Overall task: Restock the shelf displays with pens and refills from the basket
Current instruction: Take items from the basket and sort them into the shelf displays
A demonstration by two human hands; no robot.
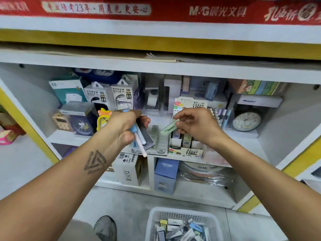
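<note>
Right hand (194, 126) is pinching a pale green refill case (169, 126); left hand (125, 126) is gripping pens (140, 141) and a grey case.

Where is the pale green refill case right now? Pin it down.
In the head view, the pale green refill case is pinched in the right hand, centre frame, just in front of the lead display box on the middle shelf.

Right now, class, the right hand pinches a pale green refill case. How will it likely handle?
The pale green refill case looks rigid: it juts straight from the right hand, unsupported. Probably light, since fingertips alone hold it. Its smooth, slim shape might slip from a loose pinch.
</note>
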